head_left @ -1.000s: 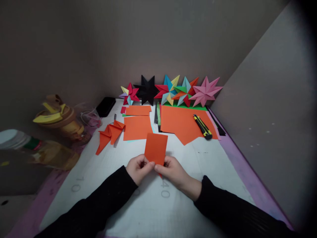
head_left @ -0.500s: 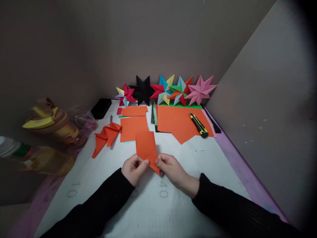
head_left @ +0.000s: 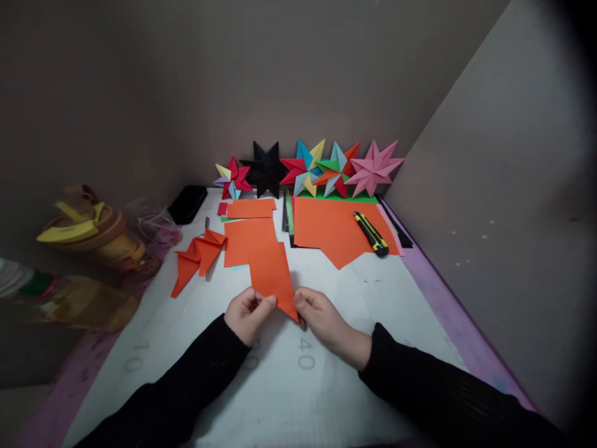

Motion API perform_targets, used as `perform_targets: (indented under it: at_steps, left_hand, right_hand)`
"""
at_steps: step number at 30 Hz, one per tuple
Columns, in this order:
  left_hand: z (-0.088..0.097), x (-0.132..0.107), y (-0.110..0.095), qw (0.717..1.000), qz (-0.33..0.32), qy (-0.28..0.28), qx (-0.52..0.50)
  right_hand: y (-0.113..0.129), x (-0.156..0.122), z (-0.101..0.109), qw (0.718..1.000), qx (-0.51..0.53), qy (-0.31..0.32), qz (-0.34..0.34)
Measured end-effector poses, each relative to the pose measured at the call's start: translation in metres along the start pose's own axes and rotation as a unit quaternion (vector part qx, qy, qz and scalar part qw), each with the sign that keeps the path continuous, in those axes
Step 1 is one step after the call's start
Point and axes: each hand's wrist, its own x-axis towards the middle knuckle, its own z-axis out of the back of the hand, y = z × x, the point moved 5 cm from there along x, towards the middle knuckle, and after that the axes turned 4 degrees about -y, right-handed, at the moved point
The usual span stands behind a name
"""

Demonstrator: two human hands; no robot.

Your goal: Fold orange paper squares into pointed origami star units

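Note:
Between my hands is a piece of orange paper [head_left: 272,274], tilted, its lower edge slanting down to a point at the right. My left hand [head_left: 248,314] pinches its lower left edge, thumb on top. At the lower right corner, my right hand [head_left: 321,314] grips the paper between thumb and fingers. The fingertips behind the paper are hidden. Just beyond it lies a flat orange sheet [head_left: 237,242], partly covered by the held piece. Several folded orange paper pieces [head_left: 198,258] rest to the left of it.
A yellow-and-black utility knife [head_left: 372,233] lies on a large orange sheet [head_left: 321,227]. Folded paper stars, including a black star [head_left: 267,169] and a pink star [head_left: 374,168], lean against the wall. At left are a phone [head_left: 187,204], a lidded cup [head_left: 93,218] and a bottle [head_left: 84,298].
The held paper's lower left part looks smoother, its slanted lower edge now reaching the pinched side. My left thumb has shifted slightly left. The whole view has moved a little.

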Motion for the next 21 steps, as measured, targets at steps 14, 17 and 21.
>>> perform_targets:
  at_steps: [14,17,21]
  left_hand:
    - [0.001,0.004,-0.003,0.999,-0.018,0.042,0.016]
    - [-0.009,0.002,0.001,0.992,-0.013,0.125,0.023]
    - [-0.014,-0.001,0.006,0.989,-0.002,0.143,0.034]
  right_hand:
    - [-0.003,0.002,-0.005,0.995,0.094,0.04,-0.017]
    - [-0.004,0.003,-0.002,0.996,0.091,-0.004,-0.015]
    - [-0.01,0.005,0.005,0.987,0.148,-0.06,-0.031]
